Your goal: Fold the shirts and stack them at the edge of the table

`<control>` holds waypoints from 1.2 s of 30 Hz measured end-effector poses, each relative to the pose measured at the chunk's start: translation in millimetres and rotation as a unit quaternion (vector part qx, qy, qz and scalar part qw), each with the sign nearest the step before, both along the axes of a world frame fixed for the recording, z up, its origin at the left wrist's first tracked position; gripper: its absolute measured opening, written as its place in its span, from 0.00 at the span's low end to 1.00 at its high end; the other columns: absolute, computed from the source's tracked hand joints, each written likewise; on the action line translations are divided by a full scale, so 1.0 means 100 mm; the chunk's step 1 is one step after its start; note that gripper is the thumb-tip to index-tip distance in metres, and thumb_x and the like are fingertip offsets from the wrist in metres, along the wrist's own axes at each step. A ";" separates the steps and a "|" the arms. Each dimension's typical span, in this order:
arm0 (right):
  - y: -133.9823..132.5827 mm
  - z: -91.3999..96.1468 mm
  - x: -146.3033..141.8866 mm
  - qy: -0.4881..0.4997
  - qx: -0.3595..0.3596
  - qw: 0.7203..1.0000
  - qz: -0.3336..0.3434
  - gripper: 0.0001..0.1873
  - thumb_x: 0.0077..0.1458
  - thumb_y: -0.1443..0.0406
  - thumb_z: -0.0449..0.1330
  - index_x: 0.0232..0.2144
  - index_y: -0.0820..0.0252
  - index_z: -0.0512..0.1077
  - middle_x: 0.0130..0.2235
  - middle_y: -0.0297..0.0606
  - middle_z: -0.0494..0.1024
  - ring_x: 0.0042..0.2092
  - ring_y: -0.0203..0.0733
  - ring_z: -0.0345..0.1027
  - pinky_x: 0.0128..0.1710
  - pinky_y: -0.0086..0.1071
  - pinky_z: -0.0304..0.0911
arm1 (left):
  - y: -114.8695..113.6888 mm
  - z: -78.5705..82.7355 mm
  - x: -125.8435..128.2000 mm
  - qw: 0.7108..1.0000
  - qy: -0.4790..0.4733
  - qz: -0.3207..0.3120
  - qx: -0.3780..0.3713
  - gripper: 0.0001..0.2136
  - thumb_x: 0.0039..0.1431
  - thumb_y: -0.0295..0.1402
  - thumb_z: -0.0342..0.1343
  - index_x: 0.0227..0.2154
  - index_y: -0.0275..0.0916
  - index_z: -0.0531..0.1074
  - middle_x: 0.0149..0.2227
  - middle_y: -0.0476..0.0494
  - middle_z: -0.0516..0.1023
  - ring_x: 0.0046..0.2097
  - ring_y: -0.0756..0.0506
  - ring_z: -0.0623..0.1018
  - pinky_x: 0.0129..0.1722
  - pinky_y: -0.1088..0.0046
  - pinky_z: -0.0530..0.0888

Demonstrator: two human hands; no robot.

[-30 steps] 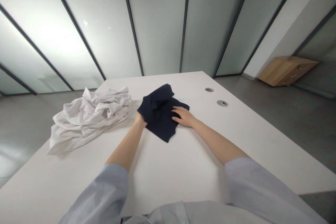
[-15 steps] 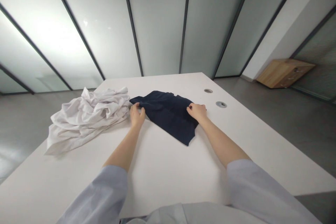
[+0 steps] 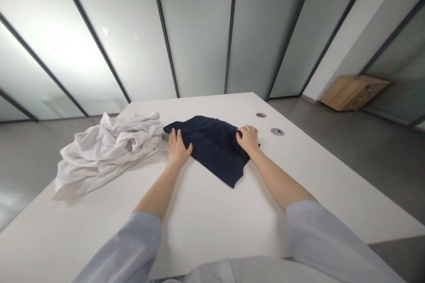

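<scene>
A dark navy garment (image 3: 215,143), its exact kind unclear, lies crumpled on the white table (image 3: 219,225), with one corner pointing toward me. My left hand (image 3: 178,149) rests on its left edge, fingers spread and thumb apart. At the right edge, my right hand (image 3: 248,138) has its fingers curled over the fabric, pinching it. To the left of my left hand sits a heap of white cloth (image 3: 113,150), which neither hand touches.
Two round cable holes, a far one (image 3: 260,115) and a nearer one (image 3: 277,131), are set in the table's right side. Frosted glass panels (image 3: 199,31) stand behind the table. A wooden cabinet (image 3: 352,92) is on the floor at the right.
My left hand has moved slightly right onto the garment, and its fingers have spread flat. My right hand still grips the right edge, with the fabric there shifted a little.
</scene>
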State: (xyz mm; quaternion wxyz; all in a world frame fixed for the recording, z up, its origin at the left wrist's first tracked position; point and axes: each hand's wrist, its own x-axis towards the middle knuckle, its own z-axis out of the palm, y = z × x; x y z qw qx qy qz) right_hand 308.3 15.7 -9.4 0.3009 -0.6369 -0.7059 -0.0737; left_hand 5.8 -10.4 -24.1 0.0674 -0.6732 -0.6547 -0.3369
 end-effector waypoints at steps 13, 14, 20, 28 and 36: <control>-0.31 0.33 -0.61 0.250 -0.234 0.855 0.390 0.15 0.58 0.63 0.51 0.35 0.57 0.78 0.40 0.36 0.81 0.45 0.42 0.73 0.50 0.35 0.64 | -0.08 0.04 0.21 0.932 0.119 -0.317 -0.127 0.26 0.45 0.20 0.54 0.50 0.43 0.74 0.57 0.41 0.71 0.59 0.39 0.67 0.60 0.58 0.66; -0.24 0.30 -0.51 0.274 -0.198 0.879 0.336 0.16 0.59 0.63 0.50 0.35 0.57 0.78 0.41 0.37 0.81 0.47 0.42 0.72 0.52 0.37 0.62 | -0.07 0.04 0.20 0.935 0.109 -0.312 -0.125 0.26 0.44 0.20 0.54 0.49 0.43 0.75 0.56 0.42 0.72 0.58 0.40 0.68 0.60 0.60 0.66; 0.08 -0.10 -0.10 0.230 -0.194 0.937 0.178 0.23 0.65 0.58 0.43 0.52 0.55 0.72 0.56 0.38 0.73 0.59 0.42 0.64 0.60 0.41 0.55 | -0.07 0.07 0.18 0.938 0.091 -0.318 -0.099 0.26 0.41 0.22 0.55 0.47 0.40 0.75 0.56 0.39 0.72 0.59 0.38 0.67 0.61 0.56 0.65; 0.22 -0.13 0.13 0.097 -0.240 0.966 -0.003 0.33 0.65 0.47 0.37 0.55 0.58 0.70 0.58 0.47 0.71 0.59 0.55 0.63 0.59 0.49 0.54 | 0.00 0.10 -0.03 0.982 0.035 -0.182 -0.022 0.23 0.41 0.27 0.56 0.45 0.40 0.75 0.55 0.38 0.72 0.61 0.33 0.63 0.60 0.47 0.62; 0.18 -0.12 0.64 0.139 -0.191 0.940 -0.248 0.38 0.63 0.47 0.38 0.61 0.68 0.61 0.63 0.59 0.61 0.64 0.62 0.51 0.61 0.58 0.42 | 0.06 0.07 -0.13 0.990 -0.051 -0.133 0.013 0.11 0.53 0.39 0.55 0.35 0.38 0.75 0.45 0.35 0.76 0.55 0.35 0.70 0.56 0.57 0.67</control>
